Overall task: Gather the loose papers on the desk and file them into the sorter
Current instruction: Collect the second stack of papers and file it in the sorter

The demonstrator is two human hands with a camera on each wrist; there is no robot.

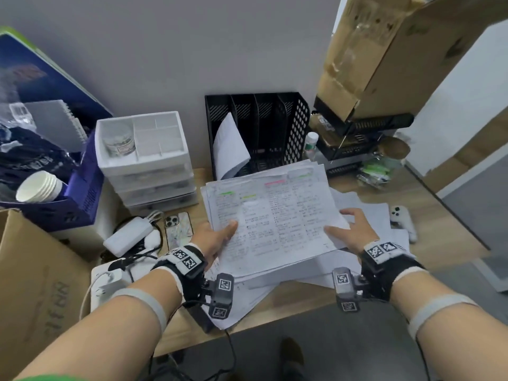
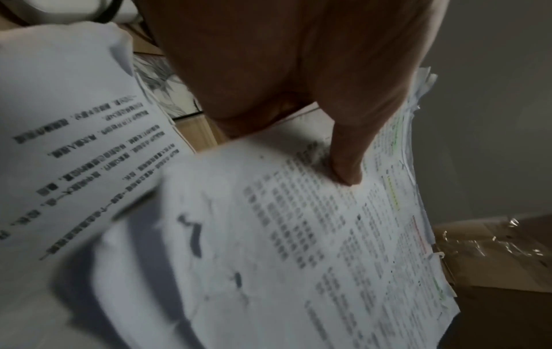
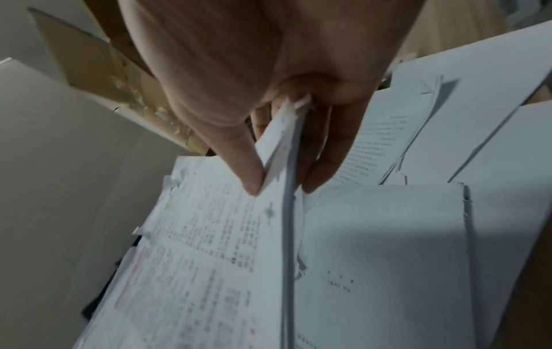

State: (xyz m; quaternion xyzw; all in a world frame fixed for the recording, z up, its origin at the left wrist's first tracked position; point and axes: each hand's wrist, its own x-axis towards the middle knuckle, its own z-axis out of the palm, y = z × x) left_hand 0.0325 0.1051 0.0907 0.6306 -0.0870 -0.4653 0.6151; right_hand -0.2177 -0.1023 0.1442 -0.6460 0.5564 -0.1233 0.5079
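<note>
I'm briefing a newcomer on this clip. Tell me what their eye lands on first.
First, the stack of printed papers held up mid-desk, left hand and right hand gripping its near edge. Behind it, against the wall, stands the black sorter with one curled sheet in its leftmost slot. More loose sheets lie underneath.

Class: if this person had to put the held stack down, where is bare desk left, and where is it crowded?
Bare wood shows at the desk's front edge below the loose sheets, and right of the white controller. Crowded: left, around the phone and charger.

White printed papers point(image 1: 275, 215), black sorter point(image 1: 264, 127)
</note>
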